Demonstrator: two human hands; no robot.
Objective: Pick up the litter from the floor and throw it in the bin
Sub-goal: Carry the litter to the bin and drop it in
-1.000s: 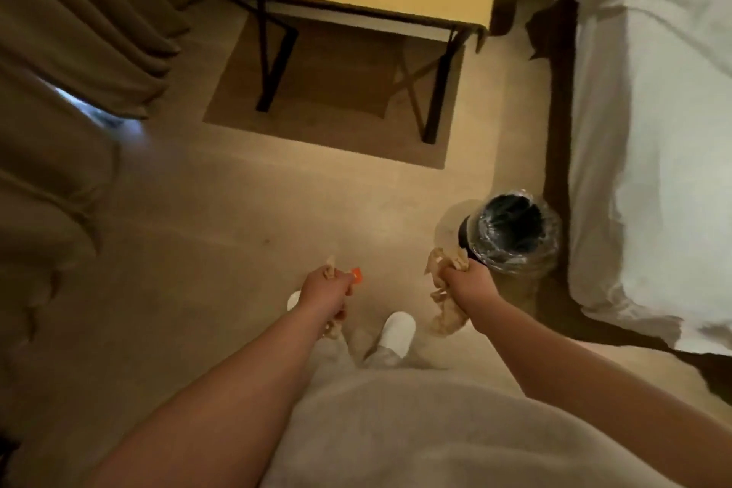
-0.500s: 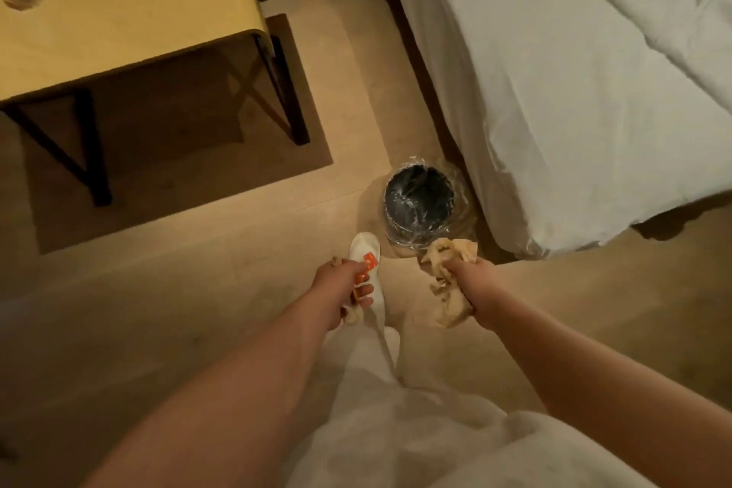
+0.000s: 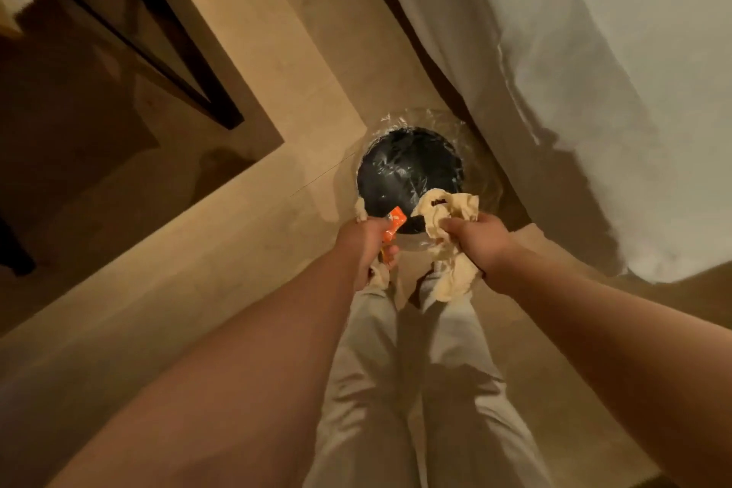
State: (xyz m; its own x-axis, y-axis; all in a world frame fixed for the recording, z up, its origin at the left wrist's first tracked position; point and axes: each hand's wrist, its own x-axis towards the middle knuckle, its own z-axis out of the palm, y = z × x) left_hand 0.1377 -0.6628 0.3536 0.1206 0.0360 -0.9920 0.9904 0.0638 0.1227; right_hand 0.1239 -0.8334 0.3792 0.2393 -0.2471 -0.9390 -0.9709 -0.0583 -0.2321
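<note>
On the pale wooden floor (image 3: 301, 63), just beside the hanging edge of a white bed sheet (image 3: 594, 71), stands a round black bin lined with a clear crinkled plastic bag (image 3: 408, 166). Both arms reach forward and down toward it, above the person's legs in light beige trousers (image 3: 412, 368).

The left hand (image 3: 366, 246) is curled tight around a small orange wrapper (image 3: 394, 224) together with a scrap of crumpled tan paper (image 3: 378, 275). The wrapper's upper end sticks out past the fingers and overlaps the near rim of the bin, while the scrap pokes out below the fist and a small bit shows above it at the bin's left edge.

The right hand (image 3: 481, 240) is clenched around a larger wad of crumpled beige paper (image 3: 449, 246). The wad's upper part bunches over the bin's near right rim and its lower part hangs down below the hand, in front of the trousers. Both hands sit close together at the near side of the bin's opening, with all the litter in the hands and not in the bin.

To the upper left, a dark brown rug (image 3: 79, 131) lies on the floor, and black metal legs of a surface (image 3: 166, 48) stand on it, well apart from the bin.
</note>
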